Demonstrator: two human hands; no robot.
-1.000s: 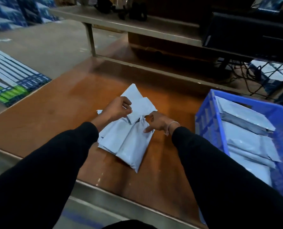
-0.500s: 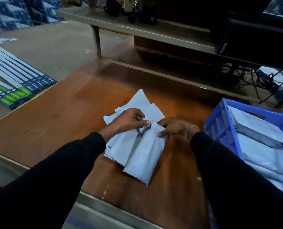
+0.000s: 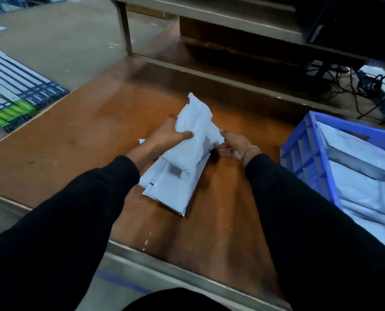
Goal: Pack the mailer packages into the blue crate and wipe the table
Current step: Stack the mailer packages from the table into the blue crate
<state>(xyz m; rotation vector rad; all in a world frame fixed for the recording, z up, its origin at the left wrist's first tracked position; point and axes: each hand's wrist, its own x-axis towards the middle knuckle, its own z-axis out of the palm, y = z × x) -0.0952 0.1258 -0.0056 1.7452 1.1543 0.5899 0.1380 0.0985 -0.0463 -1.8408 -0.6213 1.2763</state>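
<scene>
Pale grey-white plastic, soft and creased, makes up the mailer package (image 3: 195,140) held near the middle of the table (image 3: 74,140). It is plump at the near end and tapers to a crumpled flap pointing toward 12 o'clock. The left hand (image 3: 164,140) grips it from the 9 o'clock side, thumb curled across its face and fingers wrapped behind it. The right hand (image 3: 234,143) is at its 3 o'clock edge, fingertips pinching a corner of the plastic; how much it holds cannot be told. Both arms wear black sleeves, and a thin band circles the right wrist.

Directly under the held package, toward 6 o'clock, lies a small stack of mailers (image 3: 173,189), flat on the table, of the same pale plastic, overlapping one another with corners sticking out.

At 3 o'clock stands the blue crate (image 3: 308,162), its ribbed wall facing the hands, with several more pale mailers lying layered inside.

Worn, glossy brown wood forms the tabletop, with small pale flecks near its metal-trimmed front edge. Toward 12 o'clock a grey metal frame (image 3: 125,25) carries a lower brown shelf. At 1 o'clock, tangled black cables (image 3: 366,86) lie under dark equipment. At 9 o'clock, long flat boxes (image 3: 18,86) in white, blue and green lie side by side on a dusty concrete floor.
</scene>
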